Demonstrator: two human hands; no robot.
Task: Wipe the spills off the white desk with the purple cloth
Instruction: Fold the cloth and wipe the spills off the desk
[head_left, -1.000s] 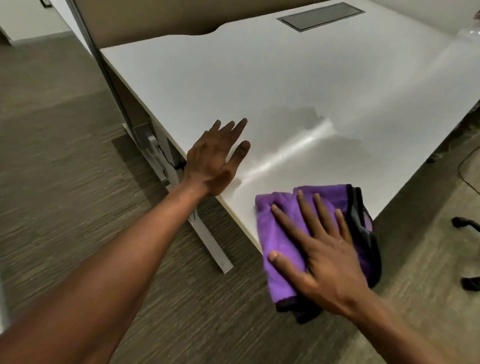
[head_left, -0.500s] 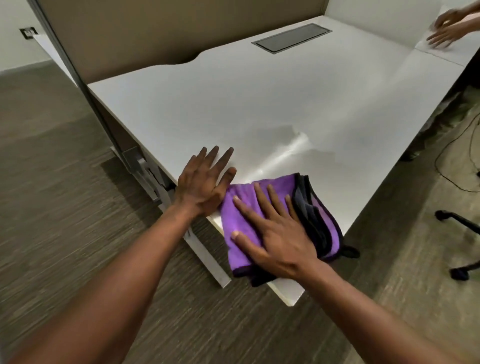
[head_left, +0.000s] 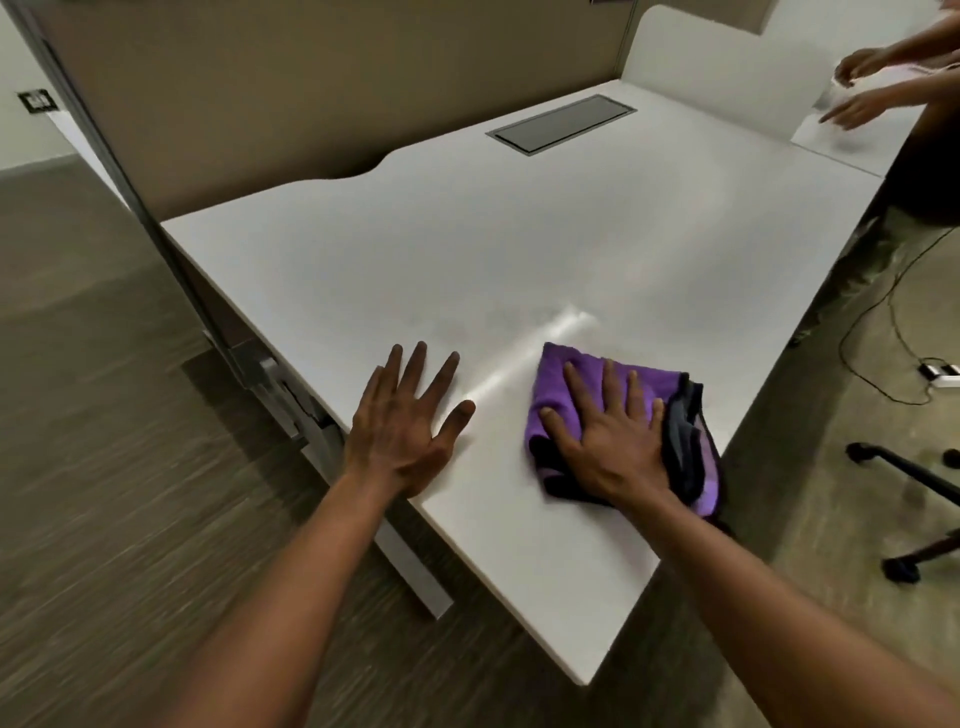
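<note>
Purple cloth under right hand; left hand beside, another person's hands far.

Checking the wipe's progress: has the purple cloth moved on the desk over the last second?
Yes. The purple cloth then hung over the white desk's near edge; under the right hand it now lies fully on top, farther in toward the shiny streak.
</note>
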